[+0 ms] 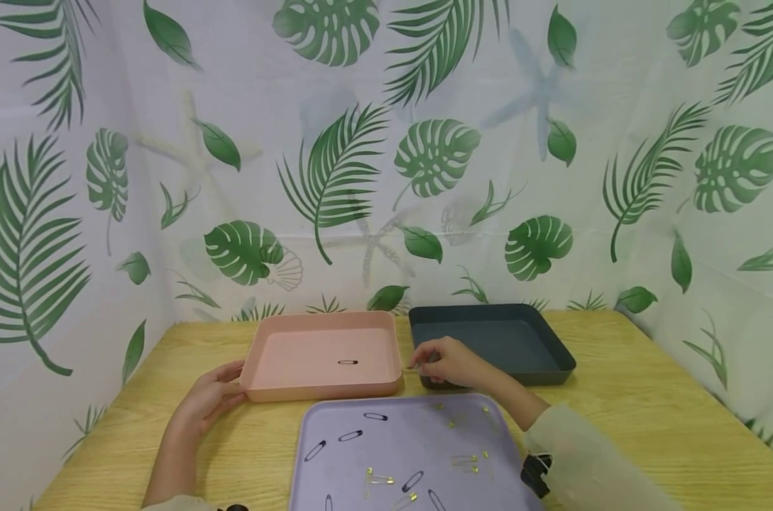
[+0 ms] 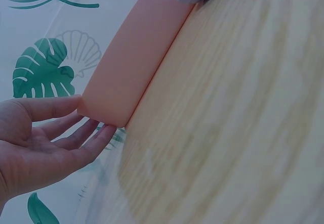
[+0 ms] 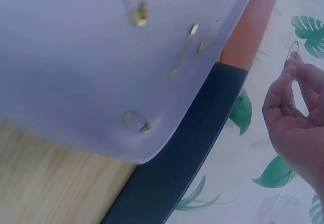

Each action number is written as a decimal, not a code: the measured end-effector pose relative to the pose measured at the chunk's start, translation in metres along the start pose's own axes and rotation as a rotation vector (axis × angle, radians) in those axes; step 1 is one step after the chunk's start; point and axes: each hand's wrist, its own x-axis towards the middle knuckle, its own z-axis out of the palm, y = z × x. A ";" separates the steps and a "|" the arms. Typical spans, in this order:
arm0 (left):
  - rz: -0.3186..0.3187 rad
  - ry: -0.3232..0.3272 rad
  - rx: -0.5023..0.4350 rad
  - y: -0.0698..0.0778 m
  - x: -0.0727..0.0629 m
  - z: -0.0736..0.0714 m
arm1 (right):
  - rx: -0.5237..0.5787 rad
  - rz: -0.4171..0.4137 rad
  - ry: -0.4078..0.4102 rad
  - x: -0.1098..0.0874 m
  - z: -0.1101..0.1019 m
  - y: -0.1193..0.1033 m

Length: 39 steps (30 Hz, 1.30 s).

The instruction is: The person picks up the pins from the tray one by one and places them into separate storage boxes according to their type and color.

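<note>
My right hand (image 1: 448, 362) pinches a safety pin (image 3: 294, 52) between thumb and fingertips. It is over the gap between the pink tray (image 1: 322, 392) and the dark blue-grey tray (image 1: 555, 376). One black safety pin (image 1: 348, 363) lies inside the pink tray. My left hand (image 1: 209, 399) touches that tray's front left corner with its fingertips, the fingers fairly straight in the left wrist view. Nearer to me, the lavender tray (image 1: 335, 407) bears several black safety pins (image 1: 351, 436) and several gold safety pins (image 1: 381, 480).
All three trays stand on a wooden table (image 1: 642, 426). A white cloth (image 1: 373, 92) printed with green leaves hangs behind and along the sides. The lavender tray stands close in front of the other two. A black strap (image 1: 536, 474) is on the right wrist.
</note>
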 end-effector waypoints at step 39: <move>0.008 0.001 -0.009 0.000 -0.001 0.000 | 0.103 0.133 0.117 0.079 0.043 -0.014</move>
